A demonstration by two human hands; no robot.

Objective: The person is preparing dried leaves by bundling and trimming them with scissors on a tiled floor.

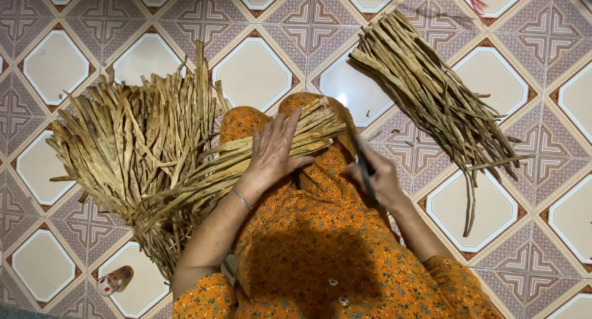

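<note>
My left hand (274, 152) lies flat on a bundle of dried straw-coloured fibre strips (259, 149) that rests across my orange-clad lap. The fingers are spread over the strips, pressing them down. My right hand (376, 177) is closed around a thin dark tool (365, 168), seemingly a small blade, just right of the bundle's cut ends. A silver bracelet (242, 197) circles my left wrist.
A large loose heap of the same dried strips (132, 146) spreads over the patterned tile floor (253, 72) to the left. A tidier bundle (431, 91) lies at the upper right. A small painted object (114, 281) sits at the lower left.
</note>
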